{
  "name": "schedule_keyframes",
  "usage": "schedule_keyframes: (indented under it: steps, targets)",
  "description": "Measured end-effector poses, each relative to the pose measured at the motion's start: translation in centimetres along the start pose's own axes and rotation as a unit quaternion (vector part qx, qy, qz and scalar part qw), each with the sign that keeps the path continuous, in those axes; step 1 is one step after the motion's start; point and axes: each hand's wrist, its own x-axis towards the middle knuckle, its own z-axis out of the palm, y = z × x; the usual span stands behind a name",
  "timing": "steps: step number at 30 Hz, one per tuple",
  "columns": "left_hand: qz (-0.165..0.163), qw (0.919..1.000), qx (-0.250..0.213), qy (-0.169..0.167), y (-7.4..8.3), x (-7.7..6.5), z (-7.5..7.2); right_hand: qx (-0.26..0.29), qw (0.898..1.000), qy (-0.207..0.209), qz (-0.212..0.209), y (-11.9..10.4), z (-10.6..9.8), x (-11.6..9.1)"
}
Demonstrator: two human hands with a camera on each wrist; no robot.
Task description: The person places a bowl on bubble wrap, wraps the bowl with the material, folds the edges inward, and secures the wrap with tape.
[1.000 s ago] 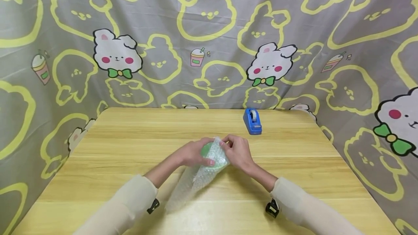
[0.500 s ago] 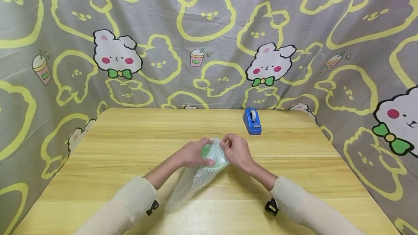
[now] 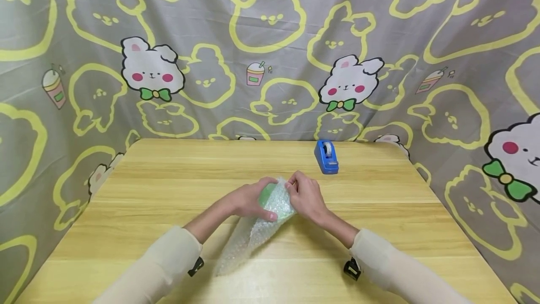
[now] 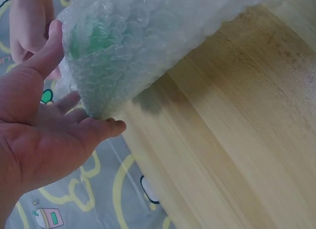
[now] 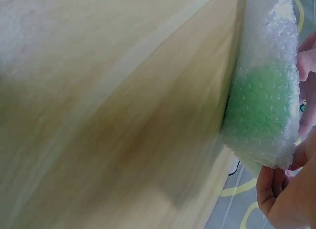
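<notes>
A green object (image 3: 266, 194), its kind unclear, sits inside a sheet of bubble wrap (image 3: 281, 201) around the middle of the table. My left hand (image 3: 249, 198) grips the bundle from the left, thumb on the near side and fingers on the far side. In the left wrist view the fingers of that hand (image 4: 44, 110) support the corner of the wrap. On the right, my right hand (image 3: 308, 196) pinches the edge of the wrap; the right wrist view has its curled fingers (image 5: 266, 189) at the bundle's end. A loose tail of wrap hangs toward the front left.
A blue tape dispenser (image 3: 326, 157) with a roll of clear tape stands toward the back right of the wooden table (image 3: 177, 168). A patterned grey curtain (image 3: 202, 27) encloses the back and sides.
My left thumb has slid slightly toward me along the wrap. The right hand has shifted a little away from me, still pinching the edge. The bundle stays nearly in place.
</notes>
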Motion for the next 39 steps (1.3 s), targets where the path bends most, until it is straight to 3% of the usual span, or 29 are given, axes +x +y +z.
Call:
schedule_keyframes:
  steps: [6,22,39]
  targets:
    - [0.003,0.9998,0.014,0.011,0.16,-0.01,0.17,-0.007,1.0,-0.009,-0.002,-0.26,-0.21,0.07]
    - [-0.01,0.9996,0.026,-0.011,0.32,-0.19,0.18,-0.026,0.999,-0.026,0.003,-0.51,-0.16,-0.08]
    - [-0.008,0.9997,0.018,-0.013,0.26,-0.18,0.17,-0.032,0.999,-0.032,-0.004,-0.35,-0.22,-0.08]
